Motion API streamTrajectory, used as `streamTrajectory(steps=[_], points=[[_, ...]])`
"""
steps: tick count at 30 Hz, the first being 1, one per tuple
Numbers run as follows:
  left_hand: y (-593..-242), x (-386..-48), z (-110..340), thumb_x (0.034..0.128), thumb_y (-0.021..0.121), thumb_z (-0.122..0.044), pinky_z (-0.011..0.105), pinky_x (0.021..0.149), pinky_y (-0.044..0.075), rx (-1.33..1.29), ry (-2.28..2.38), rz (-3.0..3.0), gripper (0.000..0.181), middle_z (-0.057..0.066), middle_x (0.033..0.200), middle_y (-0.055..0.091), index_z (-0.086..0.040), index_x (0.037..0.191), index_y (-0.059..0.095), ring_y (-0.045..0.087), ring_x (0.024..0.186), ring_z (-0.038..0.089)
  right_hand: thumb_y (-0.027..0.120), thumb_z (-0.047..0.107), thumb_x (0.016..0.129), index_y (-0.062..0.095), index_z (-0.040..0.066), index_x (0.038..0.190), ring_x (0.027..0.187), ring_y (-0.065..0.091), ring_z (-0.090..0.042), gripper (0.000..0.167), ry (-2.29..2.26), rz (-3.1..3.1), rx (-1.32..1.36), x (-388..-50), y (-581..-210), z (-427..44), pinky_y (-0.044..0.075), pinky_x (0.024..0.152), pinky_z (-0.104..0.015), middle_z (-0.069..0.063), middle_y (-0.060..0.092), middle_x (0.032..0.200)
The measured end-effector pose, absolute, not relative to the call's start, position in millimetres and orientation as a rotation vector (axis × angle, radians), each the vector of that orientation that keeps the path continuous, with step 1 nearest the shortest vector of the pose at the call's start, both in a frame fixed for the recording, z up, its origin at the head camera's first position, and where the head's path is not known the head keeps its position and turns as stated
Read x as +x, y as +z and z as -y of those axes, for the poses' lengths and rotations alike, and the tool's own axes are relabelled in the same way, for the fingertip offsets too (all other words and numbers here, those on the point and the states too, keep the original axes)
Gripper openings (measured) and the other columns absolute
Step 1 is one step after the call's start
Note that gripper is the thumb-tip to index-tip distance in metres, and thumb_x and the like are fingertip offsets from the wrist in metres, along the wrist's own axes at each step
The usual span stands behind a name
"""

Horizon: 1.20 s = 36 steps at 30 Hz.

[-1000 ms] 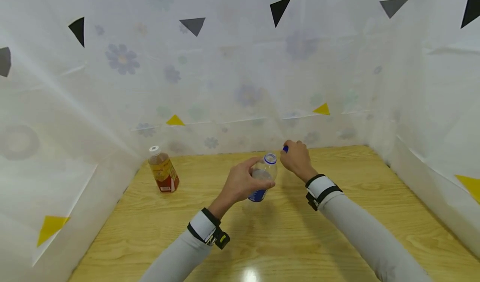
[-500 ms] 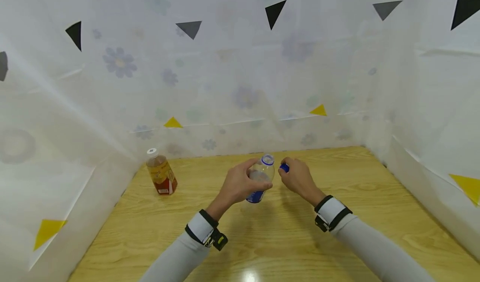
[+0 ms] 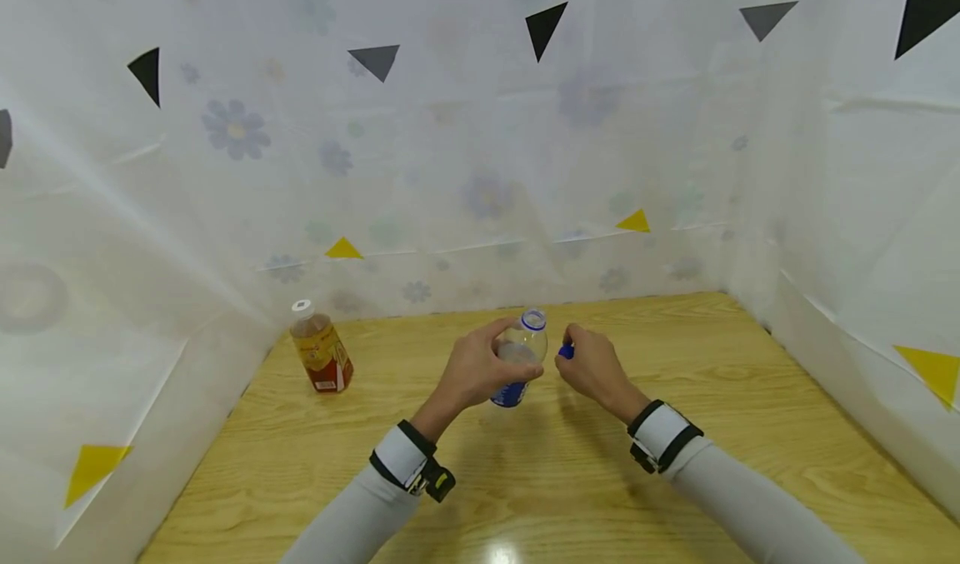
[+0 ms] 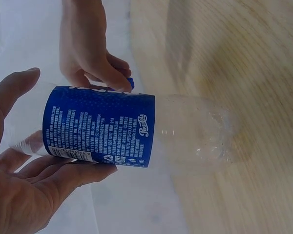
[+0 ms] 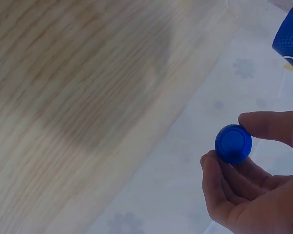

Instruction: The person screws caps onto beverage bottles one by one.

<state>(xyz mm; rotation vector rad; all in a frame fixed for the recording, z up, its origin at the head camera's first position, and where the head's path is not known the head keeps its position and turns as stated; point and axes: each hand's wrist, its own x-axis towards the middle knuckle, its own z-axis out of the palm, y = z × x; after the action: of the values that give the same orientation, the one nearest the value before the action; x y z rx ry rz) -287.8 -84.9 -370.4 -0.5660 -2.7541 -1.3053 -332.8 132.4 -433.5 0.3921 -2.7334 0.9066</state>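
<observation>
My left hand (image 3: 477,366) grips a clear plastic bottle (image 4: 195,129) round its upper part. A blue printed label (image 4: 100,126) wraps the bottle's middle, and its uncapped mouth (image 3: 533,320) has a blue ring below the rim. Just right of the bottle, my right hand (image 3: 594,366) pinches a blue bottle cap (image 5: 233,144) between thumb and fingers. The cap is apart from the bottle, and one flat face of it shows in the right wrist view. In the left wrist view the bottle appears see-through below the label.
A bottle of reddish-brown drink (image 3: 322,347) with a white cap and yellow-red label stands at the table's left back. The wood-grain table (image 3: 570,497) is bounded behind and on both sides by white sheeting (image 3: 450,156) with flowers and triangles.
My right hand has come down and toward me with the blue cap, from beside the bottle's mouth to slightly lower. The left hand and its bottle have hardly moved; the view shifted slightly.
</observation>
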Motion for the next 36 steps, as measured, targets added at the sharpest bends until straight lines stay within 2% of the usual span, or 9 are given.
streamTrajectory(steps=[3, 8, 10, 12, 14, 17, 22, 26, 36], points=[[-371, -288, 85, 0.0809, 0.084, -0.046, 0.034, 0.066, 0.054, -0.574, -1.304, 2.75, 0.075, 0.01, 0.1, 0.071, -0.022, 0.146, 0.055, 0.065, 0.082, 0.018, 0.064, 0.006, 0.088, 0.056, 0.0, 0.092, 0.053, 0.052, -0.017, 0.011, 0.936, 2.752, 0.38, -331, -432, -131, 0.04, 0.048, -0.028, -0.01, 0.058, 0.071], [-371, -288, 85, 0.0803, 0.084, -0.045, 0.033, 0.066, 0.054, -0.591, -1.308, 2.737, 0.072, 0.009, 0.099, 0.071, -0.022, 0.143, 0.058, 0.065, 0.08, 0.017, 0.065, 0.003, 0.084, 0.05, 0.004, 0.081, 0.049, 0.045, -0.016, 0.015, 0.91, 2.775, 0.369, -330, -432, -129, 0.034, 0.048, -0.028, -0.005, 0.048, 0.062], [-370, -288, 85, 0.0805, 0.084, -0.044, 0.034, 0.066, 0.054, -0.589, -1.311, 2.736, 0.071, 0.01, 0.1, 0.071, -0.022, 0.143, 0.058, 0.065, 0.082, 0.017, 0.067, 0.003, 0.084, 0.052, 0.003, 0.082, 0.051, 0.048, -0.017, 0.015, 0.89, 2.78, 0.375, -329, -432, -128, 0.037, 0.049, -0.029, -0.006, 0.051, 0.063], [-370, -289, 85, 0.0807, 0.084, -0.044, 0.035, 0.067, 0.055, -0.586, -1.309, 2.737, 0.072, 0.01, 0.102, 0.071, -0.022, 0.143, 0.057, 0.066, 0.084, 0.018, 0.069, 0.004, 0.086, 0.059, -0.003, 0.09, 0.059, 0.058, -0.021, 0.013, 0.871, 2.789, 0.39, -328, -432, -128, 0.046, 0.053, -0.033, -0.012, 0.061, 0.073], [-370, -288, 85, 0.0809, 0.084, -0.044, 0.035, 0.068, 0.055, -0.58, -1.314, 2.739, 0.072, 0.01, 0.103, 0.071, -0.023, 0.144, 0.057, 0.066, 0.085, 0.019, 0.071, 0.004, 0.086, 0.065, -0.009, 0.101, 0.074, 0.066, -0.028, 0.02, 0.854, 2.784, 0.416, -328, -432, -128, 0.055, 0.064, -0.04, -0.019, 0.068, 0.087], [-371, -288, 85, 0.0806, 0.084, -0.044, 0.035, 0.067, 0.055, -0.578, -1.321, 2.739, 0.072, 0.01, 0.102, 0.071, -0.023, 0.144, 0.057, 0.066, 0.084, 0.019, 0.071, 0.004, 0.087, 0.069, -0.01, 0.105, 0.086, 0.07, -0.033, 0.023, 0.841, 2.778, 0.448, -326, -433, -128, 0.058, 0.073, -0.046, -0.023, 0.071, 0.097], [-371, -287, 84, 0.0808, 0.084, -0.044, 0.035, 0.067, 0.055, -0.594, -1.32, 2.732, 0.071, 0.011, 0.103, 0.071, -0.022, 0.143, 0.057, 0.067, 0.084, 0.019, 0.075, 0.008, 0.088, 0.071, -0.004, 0.095, 0.074, 0.067, -0.022, 0.015, 0.864, 2.783, 0.451, -323, -434, -130, 0.056, 0.065, -0.038, -0.015, 0.071, 0.087], [-371, -287, 85, 0.0814, 0.084, -0.045, 0.036, 0.068, 0.055, -0.595, -1.321, 2.731, 0.073, 0.012, 0.103, 0.071, -0.021, 0.145, 0.056, 0.066, 0.085, 0.02, 0.075, 0.011, 0.09, 0.071, -0.002, 0.097, 0.068, 0.065, -0.017, 0.016, 0.893, 2.768, 0.467, -321, -432, -130, 0.054, 0.06, -0.033, -0.012, 0.071, 0.085], [-371, -288, 86, 0.081, 0.083, -0.047, 0.034, 0.066, 0.055, -0.59, -1.302, 2.737, 0.075, 0.011, 0.103, 0.072, -0.02, 0.145, 0.056, 0.067, 0.084, 0.019, 0.071, 0.012, 0.094, 0.07, -0.003, 0.105, 0.081, 0.068, -0.026, 0.019, 1.009, 2.598, 0.487, -322, -396, -127, 0.056, 0.07, -0.041, -0.015, 0.072, 0.094]])
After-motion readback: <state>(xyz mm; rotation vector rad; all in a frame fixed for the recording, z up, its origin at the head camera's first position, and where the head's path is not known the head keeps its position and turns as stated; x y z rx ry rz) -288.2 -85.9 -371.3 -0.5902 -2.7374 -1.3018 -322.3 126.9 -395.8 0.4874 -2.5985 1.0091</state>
